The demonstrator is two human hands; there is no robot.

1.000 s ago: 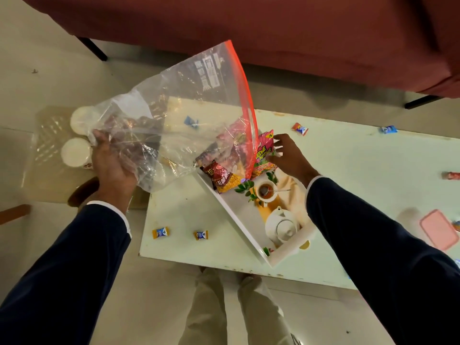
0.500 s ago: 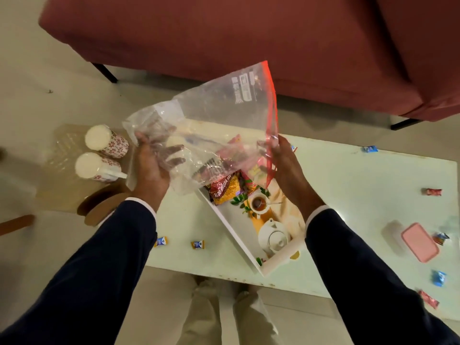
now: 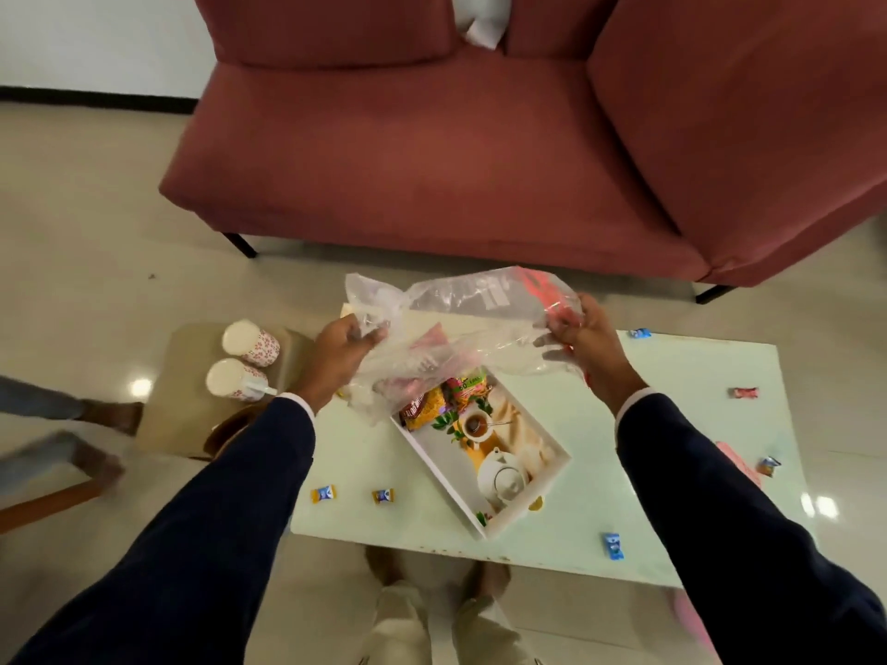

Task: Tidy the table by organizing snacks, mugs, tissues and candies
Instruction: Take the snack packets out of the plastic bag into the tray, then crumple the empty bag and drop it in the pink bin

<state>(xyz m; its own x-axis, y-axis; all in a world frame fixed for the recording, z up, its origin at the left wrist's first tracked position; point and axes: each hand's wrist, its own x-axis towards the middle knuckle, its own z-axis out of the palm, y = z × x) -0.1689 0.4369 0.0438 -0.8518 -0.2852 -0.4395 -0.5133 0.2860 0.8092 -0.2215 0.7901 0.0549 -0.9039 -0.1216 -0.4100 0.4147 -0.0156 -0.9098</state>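
A clear zip bag with a red seal is stretched between my hands above the table. My left hand grips its crumpled bottom end and my right hand grips the red-seal end. Below the bag, snack packets lie at the far end of a white tray printed with a teapot and cup. Wrapped candies are scattered on the pale green table: two orange ones near the front left, a blue one at the front. Two floral mugs lie on a side stool at the left.
A red sofa stands right behind the table. More candies lie at the right, a blue one at the back. A pink lid peeks out by my right sleeve. Another person's feet are on the floor at left.
The bag has gone from upright to stretched flat between my hands, which moved apart. The snack packets now lie out of it on the tray. The camera tilted up.
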